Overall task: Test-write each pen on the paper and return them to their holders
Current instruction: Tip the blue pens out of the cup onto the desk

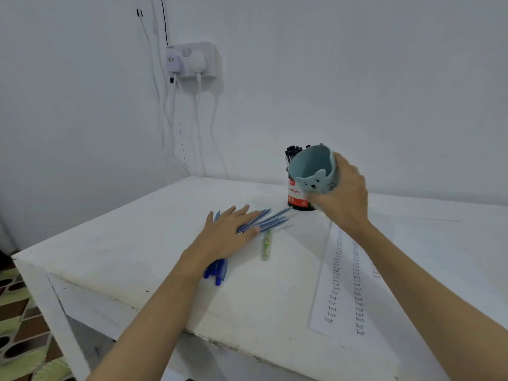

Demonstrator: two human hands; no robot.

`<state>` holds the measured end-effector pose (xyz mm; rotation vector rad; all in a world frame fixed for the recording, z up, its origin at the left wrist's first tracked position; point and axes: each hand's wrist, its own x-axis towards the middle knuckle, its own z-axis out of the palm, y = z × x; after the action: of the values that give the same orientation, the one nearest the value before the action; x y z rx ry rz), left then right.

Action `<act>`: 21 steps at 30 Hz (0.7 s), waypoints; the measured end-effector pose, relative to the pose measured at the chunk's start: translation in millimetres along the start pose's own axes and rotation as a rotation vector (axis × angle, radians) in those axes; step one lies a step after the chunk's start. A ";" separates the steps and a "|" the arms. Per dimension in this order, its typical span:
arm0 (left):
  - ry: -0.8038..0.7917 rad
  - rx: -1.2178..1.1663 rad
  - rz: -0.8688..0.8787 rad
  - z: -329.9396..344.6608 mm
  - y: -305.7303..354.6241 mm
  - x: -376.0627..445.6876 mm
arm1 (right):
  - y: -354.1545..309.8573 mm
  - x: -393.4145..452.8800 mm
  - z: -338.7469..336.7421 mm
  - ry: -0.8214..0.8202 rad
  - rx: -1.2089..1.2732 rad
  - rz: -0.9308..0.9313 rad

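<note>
My right hand [342, 198] grips a light blue cat-face pen holder [312, 170], lifted off the table and tipped toward me; its inside looks empty. Behind it stands a red-and-white ball-pen tub [293, 191] full of black-capped pens. My left hand [226, 235] lies flat, fingers straight, on a bundle of several blue pens [265, 220] spread on the white table [123, 259]. One green pen [266, 244] lies alone just right of that hand. The paper [346, 287] with columns of "Test" lies under my right forearm.
A wall socket [192, 61] with plugs and white cables hangs behind the table's far left corner. The table's left and front edges drop to a patterned floor [19, 320]. The wall runs close behind the tub.
</note>
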<state>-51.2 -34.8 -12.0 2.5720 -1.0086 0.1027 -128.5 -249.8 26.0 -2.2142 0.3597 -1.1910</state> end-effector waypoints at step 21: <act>-0.067 -0.220 -0.108 -14.3 -62.3 -2.5 | -79.1 47.2 100.7 -0.494 0.376 0.251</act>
<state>-10.4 14.0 -19.0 2.4348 -0.8504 -0.1172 -21.9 -173.3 63.4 -1.9736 0.1811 -0.5022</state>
